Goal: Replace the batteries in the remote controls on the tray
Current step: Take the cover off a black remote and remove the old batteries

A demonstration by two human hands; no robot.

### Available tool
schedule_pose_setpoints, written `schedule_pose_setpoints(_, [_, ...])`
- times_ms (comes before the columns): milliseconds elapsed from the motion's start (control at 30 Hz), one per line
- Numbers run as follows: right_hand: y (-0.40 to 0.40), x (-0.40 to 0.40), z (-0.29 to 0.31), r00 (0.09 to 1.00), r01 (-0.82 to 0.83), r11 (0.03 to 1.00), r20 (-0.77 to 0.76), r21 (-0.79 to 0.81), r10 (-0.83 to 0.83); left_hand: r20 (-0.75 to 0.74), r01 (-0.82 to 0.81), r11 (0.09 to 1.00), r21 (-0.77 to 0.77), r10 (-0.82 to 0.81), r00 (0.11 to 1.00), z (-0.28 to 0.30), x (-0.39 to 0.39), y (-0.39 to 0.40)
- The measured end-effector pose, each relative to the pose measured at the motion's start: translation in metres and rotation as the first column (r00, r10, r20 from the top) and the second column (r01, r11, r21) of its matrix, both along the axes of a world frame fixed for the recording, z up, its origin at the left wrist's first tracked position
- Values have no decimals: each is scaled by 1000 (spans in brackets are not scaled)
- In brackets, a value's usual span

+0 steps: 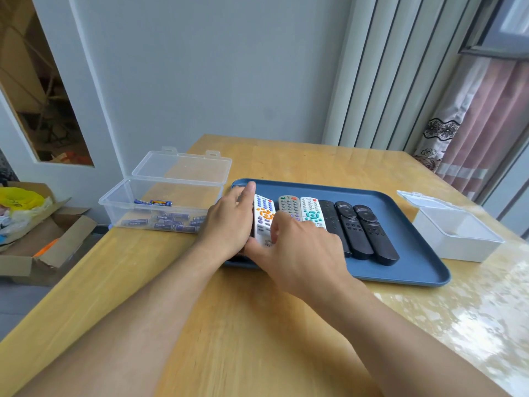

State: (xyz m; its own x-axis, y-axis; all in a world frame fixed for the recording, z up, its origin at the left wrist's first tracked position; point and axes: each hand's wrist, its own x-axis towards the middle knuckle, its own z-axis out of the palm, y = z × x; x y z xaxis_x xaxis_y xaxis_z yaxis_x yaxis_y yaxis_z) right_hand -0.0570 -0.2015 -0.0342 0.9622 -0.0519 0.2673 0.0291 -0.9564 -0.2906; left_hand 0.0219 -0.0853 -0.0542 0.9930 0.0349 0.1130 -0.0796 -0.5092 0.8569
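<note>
A blue tray (409, 247) on the wooden table holds several remotes side by side. Both hands are on the leftmost one, a white remote with orange buttons (264, 214). My left hand (229, 224) holds its left edge, one digit stretched along it and the other fingers hidden. My right hand (300, 253) grips its near end, thumb at the lower left corner and fingers curled over the face. To the right lie a grey remote (289, 206), a white remote with teal buttons (311, 212) and three black remotes (363, 230).
A clear plastic box (120, 207) with its lid open stands left of the tray and holds several blue batteries (169, 220). A white open-lidded box (458, 239) sits to the tray's right. A cardboard box (43, 242) lies on the floor to the left.
</note>
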Motion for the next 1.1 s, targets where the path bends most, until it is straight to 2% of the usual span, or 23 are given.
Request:
schedule_pose_setpoints(200, [-22, 7, 19, 995, 97, 984, -4, 151, -98, 21, -18, 1000, -8, 18, 1000, 0, -3, -1])
schedule_pose_setpoints(367, [-41, 15, 26, 982, 147, 930, 61, 337, -178, 30, 42, 988, 147, -47, 998, -4, -7, 1])
schedule_pose_setpoints(433, [-48, 20, 26, 975, 145, 860, 78, 489, -209, 39, 63, 984, 168, -70, 997, -8, -6, 3])
schedule_pose_setpoints(533, [-55, 26, 24, 972, 106, 691, 71, 715, -223, 72, 61, 979, 194, -77, 994, -8, -4, 4])
schedule_pose_setpoints(667, [-60, 29, 22, 965, 56, 563, 101, 825, -244, 74, 33, 984, 175, -47, 996, -7, -6, 2])
schedule_pose_setpoints(733, [-59, 30, 22, 963, 27, 466, 101, 884, -248, 133, -16, 986, 166, -6, 991, -6, -7, 0])
schedule_pose_setpoints(800, [-57, 32, 23, 973, 22, 317, 53, 948, -225, 205, -24, 998, 59, 12, 979, -2, -9, -2])
schedule_pose_setpoints(867, [-54, 32, 22, 988, 42, 216, -7, 976, -157, 193, 73, 977, -199, -34, 981, 3, -12, -7])
schedule_pose_setpoints(933, [-50, 32, 20, 997, 59, 199, -49, 978, -57, 143, 174, 863, -474, -120, 982, 8, -17, -11])
schedule_pose_setpoints(967, [-48, 31, 19, 998, 68, 203, -69, 977, -1, 140, 189, 804, -564, -132, 981, 10, -18, -13])
schedule_pose_setpoints(1100, [-39, 27, 15, 977, 43, 272, -97, 961, 188, 158, 173, 659, -732, -82, 984, 12, -16, -13])
